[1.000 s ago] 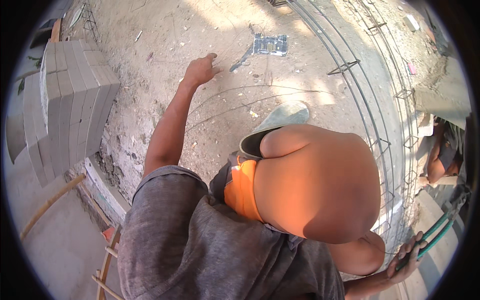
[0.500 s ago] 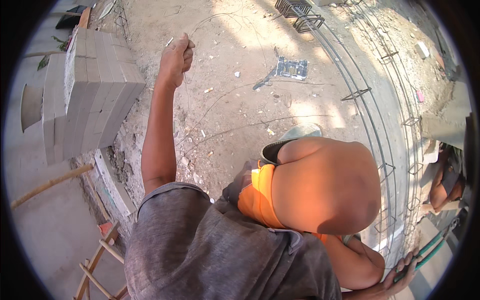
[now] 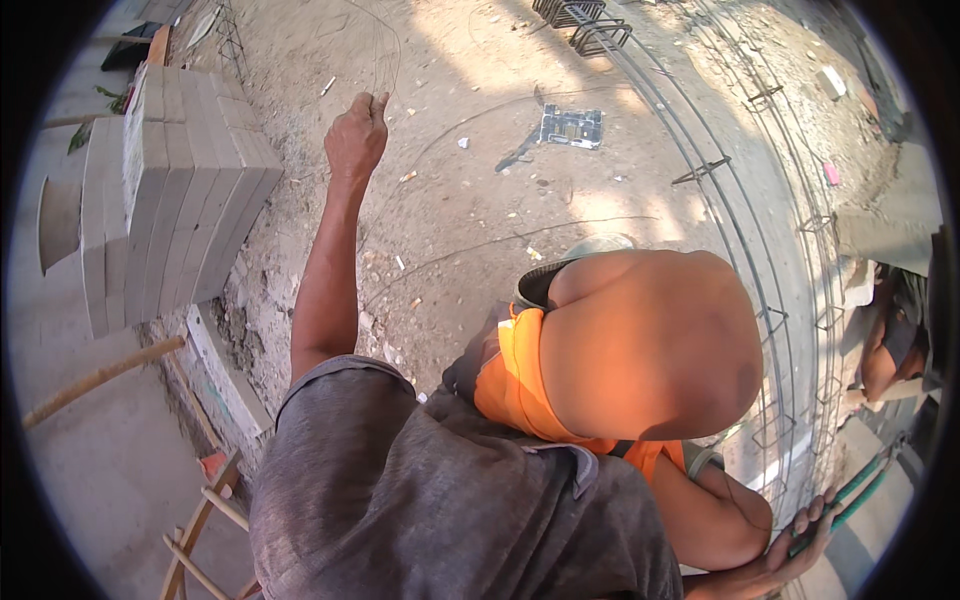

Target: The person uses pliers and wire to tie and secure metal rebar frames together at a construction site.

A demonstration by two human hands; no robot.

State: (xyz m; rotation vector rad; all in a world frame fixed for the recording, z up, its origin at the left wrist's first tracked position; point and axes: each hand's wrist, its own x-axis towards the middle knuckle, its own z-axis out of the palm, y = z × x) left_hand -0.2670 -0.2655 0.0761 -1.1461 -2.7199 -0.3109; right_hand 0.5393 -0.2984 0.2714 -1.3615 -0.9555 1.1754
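My left hand (image 3: pixel 358 135) is stretched out over the dirt ground, fingers closed in a pinch. Thin tie wire (image 3: pixel 397 45) loops up from its fingertips. At the lower right, my right hand (image 3: pixel 803 540) is wrapped round the green handles of a pair of pincers (image 3: pixel 860 495), whose dark metal jaws point away to the right. My bent bare knee (image 3: pixel 655 345), below orange shorts (image 3: pixel 520 375), hides part of the ground between the hands.
Stacked pale blocks (image 3: pixel 190 190) stand at the left, above bamboo poles (image 3: pixel 105 380). Long rebar cages (image 3: pixel 745 225) run down the right side. A flat dark-and-white piece (image 3: pixel 572 128) lies on the dirt. Another person's bare limb (image 3: pixel 885 350) shows at the far right.
My left hand has drawn slightly nearer and turned, its back now facing up. The wire loops beyond it have shifted. My right hand still grips the pincers.
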